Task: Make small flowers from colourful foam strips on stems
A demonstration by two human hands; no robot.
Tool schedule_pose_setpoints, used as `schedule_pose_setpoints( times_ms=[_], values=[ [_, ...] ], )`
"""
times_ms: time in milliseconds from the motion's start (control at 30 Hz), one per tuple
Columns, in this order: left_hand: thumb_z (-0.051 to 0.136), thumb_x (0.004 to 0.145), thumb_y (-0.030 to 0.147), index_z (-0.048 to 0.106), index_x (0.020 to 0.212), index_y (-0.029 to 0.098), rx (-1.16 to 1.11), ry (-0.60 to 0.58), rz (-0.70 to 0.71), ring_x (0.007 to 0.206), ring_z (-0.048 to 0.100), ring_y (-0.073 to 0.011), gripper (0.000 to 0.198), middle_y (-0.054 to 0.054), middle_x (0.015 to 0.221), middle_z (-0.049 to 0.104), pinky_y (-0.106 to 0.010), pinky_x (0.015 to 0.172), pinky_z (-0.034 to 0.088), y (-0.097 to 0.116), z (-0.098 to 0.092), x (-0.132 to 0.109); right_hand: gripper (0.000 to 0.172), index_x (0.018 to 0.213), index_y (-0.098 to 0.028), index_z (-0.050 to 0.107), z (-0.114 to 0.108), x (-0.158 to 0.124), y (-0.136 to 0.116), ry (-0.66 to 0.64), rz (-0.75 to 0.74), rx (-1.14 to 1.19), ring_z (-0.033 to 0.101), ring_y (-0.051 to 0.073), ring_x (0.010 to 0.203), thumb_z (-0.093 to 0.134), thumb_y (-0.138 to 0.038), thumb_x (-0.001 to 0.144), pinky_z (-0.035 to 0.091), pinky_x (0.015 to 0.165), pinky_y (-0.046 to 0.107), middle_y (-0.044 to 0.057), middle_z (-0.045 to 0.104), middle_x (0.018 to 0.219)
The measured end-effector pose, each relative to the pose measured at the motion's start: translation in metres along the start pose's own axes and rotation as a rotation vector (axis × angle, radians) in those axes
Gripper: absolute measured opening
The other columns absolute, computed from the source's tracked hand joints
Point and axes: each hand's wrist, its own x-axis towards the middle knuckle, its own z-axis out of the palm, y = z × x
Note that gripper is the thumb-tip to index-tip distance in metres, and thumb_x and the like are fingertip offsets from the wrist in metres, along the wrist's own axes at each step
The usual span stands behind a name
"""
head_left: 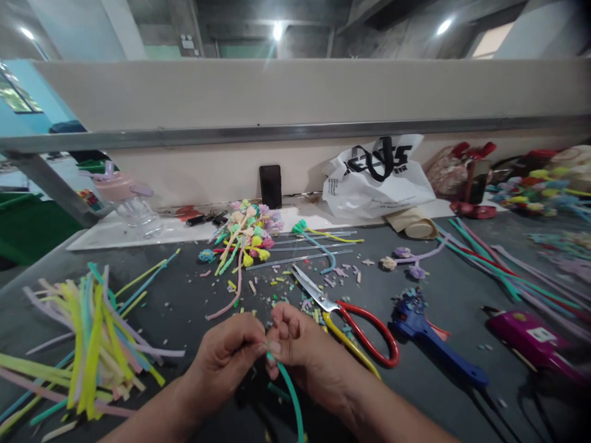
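Note:
My left hand (226, 352) and my right hand (302, 347) meet low in the middle of the head view, fingertips pinched together. Between them is the upper end of a green pipe cleaner (292, 394), whose tail curves down past the bottom edge. Its very tip is hidden by my fingers. Just right of my right hand lie open-bladed scissors (330, 306) with one red and one yellow handle. Behind my hands is a bunch of pipe-cleaner flowers (249, 231). Several loose pipe cleaners (85, 344) lie heaped to the left.
A blue glue gun (429, 338) and a purple corded tool (530, 338) lie at right. Farther back stand a clear bottle (138, 209), a black phone (270, 186) and a white bag (381, 178). Small clippings litter the dark tabletop (184, 295). Long stems (489, 264) lie back right.

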Motion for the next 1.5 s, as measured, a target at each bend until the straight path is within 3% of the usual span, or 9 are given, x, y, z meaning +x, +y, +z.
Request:
schedule_pose_setpoints(
  times_ms=[200,367,667,833,967,1100,1233,1367,1500],
  values=[
    [0.048,0.085,0.022,0.052,0.071,0.020,-0.144,0.059,-0.146,0.058,0.055,-0.0120,0.014,0.001,0.062,0.058,-0.024,0.062,0.041,-0.004,0.003,-0.001,0.037,0.079,-0.017,0.045,0.000,0.001,-0.002,-0.013,0.030,0.037,0.055,0.008,0.048,0.076,-0.026,0.061,0.036,0.051,0.017,-0.005,0.059,0.053],
    [0.058,0.077,0.023,0.059,0.067,0.019,-0.030,0.205,-0.136,0.063,0.053,-0.0131,0.011,0.000,0.066,0.056,-0.023,0.062,0.040,-0.005,0.000,0.004,0.024,0.074,-0.012,0.053,-0.004,-0.002,-0.010,-0.149,0.112,-0.079,0.057,0.009,0.048,0.061,-0.034,0.077,0.038,0.054,0.020,0.001,0.063,0.057],
    [0.063,0.073,0.011,0.069,0.070,0.023,-0.022,0.075,0.058,0.064,0.056,-0.0137,0.013,0.000,0.064,0.062,-0.024,0.063,0.043,0.000,-0.008,0.005,0.010,0.066,-0.009,0.060,-0.009,-0.003,-0.009,-0.098,0.247,-0.048,0.051,0.007,0.037,0.064,-0.018,0.062,0.036,0.043,0.018,-0.002,0.059,0.045],
    [0.063,0.073,0.010,0.070,0.077,0.026,-0.055,0.006,0.082,0.064,0.058,-0.0151,0.018,-0.001,0.065,0.064,-0.027,0.063,0.044,0.007,-0.011,0.003,0.006,0.061,-0.010,0.060,-0.001,-0.007,-0.009,-0.116,0.249,0.006,0.042,0.005,0.031,0.061,-0.014,0.057,0.030,0.037,0.017,-0.004,0.052,0.038],
    [0.061,0.074,0.011,0.070,0.075,0.023,0.002,-0.035,0.082,0.063,0.058,-0.0151,0.015,-0.002,0.064,0.065,-0.026,0.065,0.044,0.008,-0.011,0.004,0.008,0.054,-0.013,0.054,0.006,-0.007,-0.010,-0.043,0.256,0.056,0.032,0.001,0.032,0.057,-0.008,0.049,0.022,0.034,0.015,-0.006,0.048,0.039],
    [0.055,0.080,0.022,0.066,0.071,0.019,0.058,-0.068,-0.053,0.066,0.058,-0.0153,0.014,-0.004,0.069,0.062,-0.024,0.063,0.044,0.004,-0.012,0.007,0.003,0.053,-0.015,0.052,0.005,-0.004,-0.010,0.072,0.135,-0.161,0.032,0.003,0.032,0.054,-0.012,0.053,0.023,0.034,0.016,-0.007,0.044,0.035],
    [0.053,0.079,0.033,0.061,0.076,0.019,0.145,-0.094,-0.221,0.065,0.056,-0.0154,0.016,-0.003,0.071,0.061,-0.023,0.059,0.043,-0.001,-0.010,0.009,0.010,0.052,-0.017,0.051,0.003,-0.001,-0.005,0.258,0.089,-0.485,0.032,0.005,0.029,0.046,-0.010,0.049,0.024,0.032,0.016,-0.009,0.042,0.032],
    [0.046,0.078,0.031,0.057,0.067,0.018,0.290,-0.131,-0.330,0.064,0.055,-0.0158,0.020,-0.001,0.065,0.059,-0.023,0.058,0.042,0.002,-0.006,0.011,0.008,0.052,-0.018,0.050,0.000,0.003,0.003,0.393,0.133,-0.738,0.034,0.005,0.031,0.045,-0.012,0.051,0.024,0.033,0.016,-0.010,0.039,0.032],
    [0.040,0.080,0.029,0.054,0.066,0.018,0.392,-0.188,-0.362,0.065,0.054,-0.0160,0.022,-0.001,0.065,0.056,-0.024,0.060,0.041,0.002,-0.002,0.012,0.008,0.055,-0.017,0.056,-0.006,0.005,0.011,0.448,0.049,-0.983,0.037,0.006,0.039,0.049,-0.015,0.055,0.026,0.036,0.016,-0.008,0.042,0.041]
  ],
)
